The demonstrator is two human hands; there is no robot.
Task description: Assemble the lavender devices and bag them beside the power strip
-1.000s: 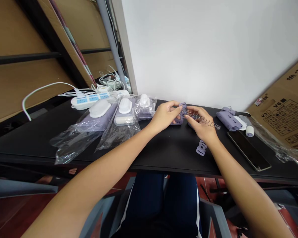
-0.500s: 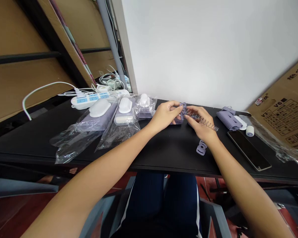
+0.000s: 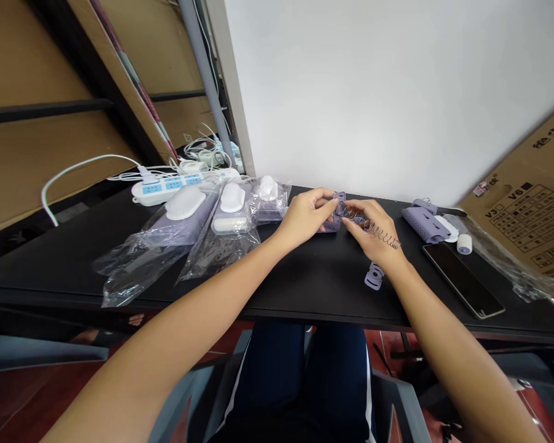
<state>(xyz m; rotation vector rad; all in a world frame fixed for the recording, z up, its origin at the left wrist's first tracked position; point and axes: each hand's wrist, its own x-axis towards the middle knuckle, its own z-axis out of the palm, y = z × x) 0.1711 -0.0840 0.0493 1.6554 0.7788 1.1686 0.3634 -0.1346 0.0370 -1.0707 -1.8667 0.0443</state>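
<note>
My left hand (image 3: 307, 215) is closed on a small purple plastic plate (image 3: 339, 198), pinched between thumb and fingers. Against that plate lies one end of a long metal coil spring (image 3: 381, 232). My right hand (image 3: 369, 229) pinches the spring near this end, and the free length runs back across the hand towards the wrist. Under the hands a purple perforated housing (image 3: 331, 226) rests on the table, partly hidden by my fingers. A second purple plate (image 3: 374, 276) with a round hole lies below my right hand.
Bagged purple devices with white tops (image 3: 184, 203) lie at left, before a white power strip (image 3: 166, 184). On the right are another purple housing (image 3: 425, 224), a white roller (image 3: 464, 243), a phone (image 3: 464, 280) and plastic film. A cardboard box (image 3: 530, 197) leans beyond them.
The spring's free end has sunk slightly and shifted left as my right hand turned a little. My left hand keeps its hold on the plate almost unmoved.
</note>
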